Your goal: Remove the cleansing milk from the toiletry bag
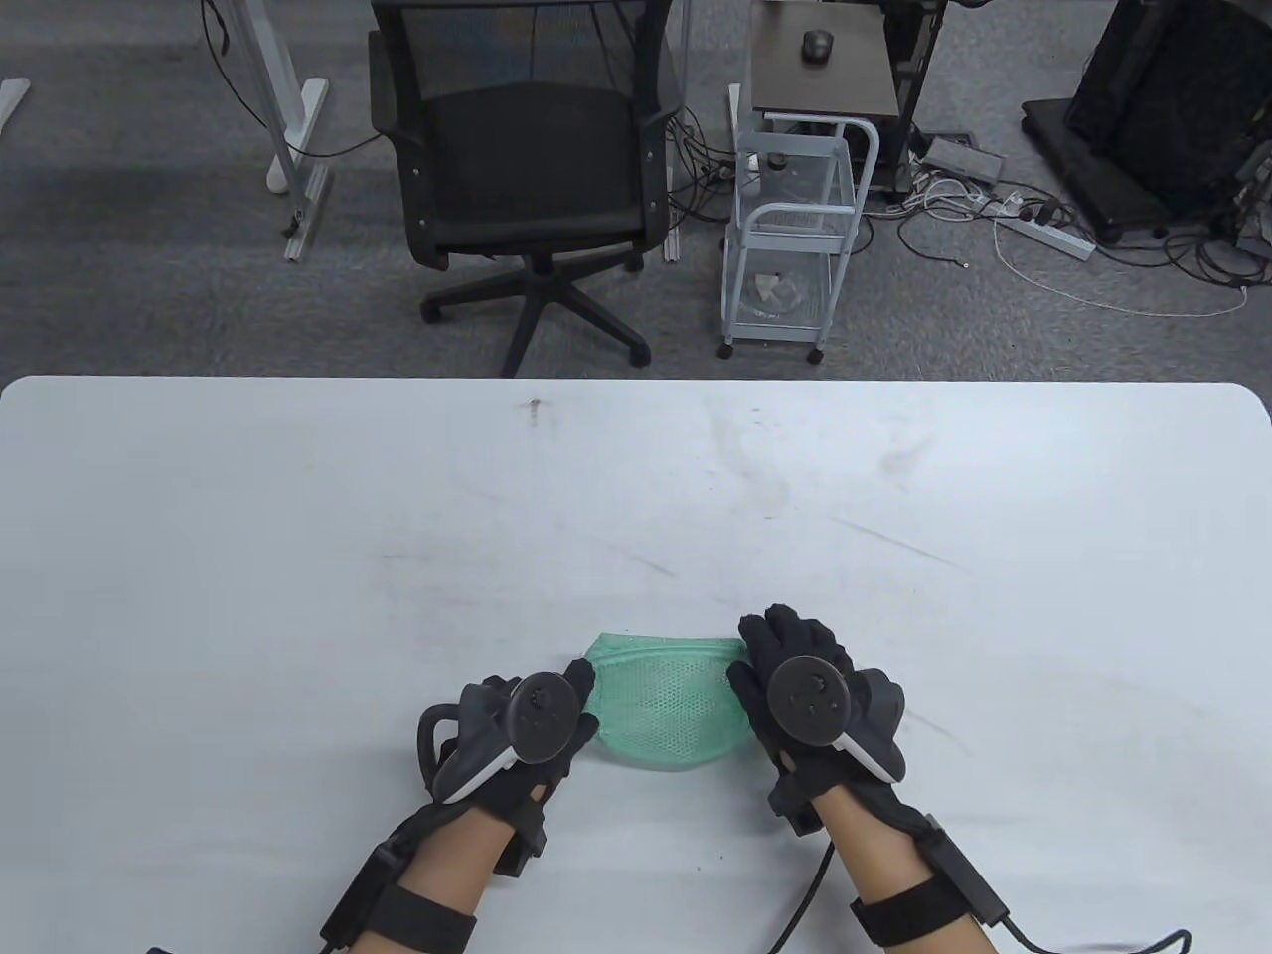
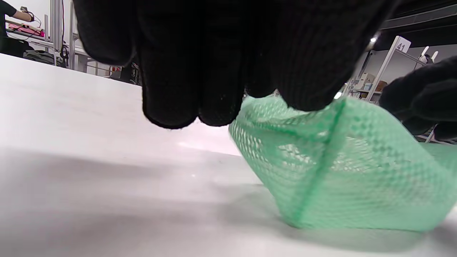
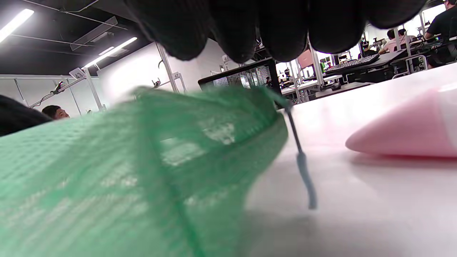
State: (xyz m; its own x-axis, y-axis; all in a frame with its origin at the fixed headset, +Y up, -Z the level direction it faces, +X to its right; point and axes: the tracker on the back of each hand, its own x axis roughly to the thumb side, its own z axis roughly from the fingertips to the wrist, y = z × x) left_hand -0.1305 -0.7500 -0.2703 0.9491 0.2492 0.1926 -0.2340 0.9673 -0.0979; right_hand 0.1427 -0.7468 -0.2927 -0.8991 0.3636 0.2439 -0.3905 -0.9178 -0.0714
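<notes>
Bag: green mesh toiletry bag (image 1: 663, 712) sits low centre in the table view, on the white bench (image 1: 298, 556), between the two gloved hands.
Left hand: left hand (image 1: 517, 735) is at the bag's left end; in the left wrist view its fingertips (image 2: 307, 71) pinch the top edge of the mesh (image 2: 339, 171). Grip closed on the bag.
Right hand: right hand (image 1: 800, 686) lies over the bag's right end, fingers hanging above the mesh in the right wrist view. Whether this grip holds the fabric, I cannot tell.
Zip: a thin grey-blue pull (image 3: 303, 171) hangs from the bag's end, centre of the right wrist view.
Cleansing milk: pink tube (image 3: 403, 132) lies on the bench at the right edge of the right wrist view, outside the bag, apart from it; hidden under the right hand in the table view.
Background: black office chair (image 1: 522, 159) and white trolley (image 1: 795, 238) along the top of the table view.
</notes>
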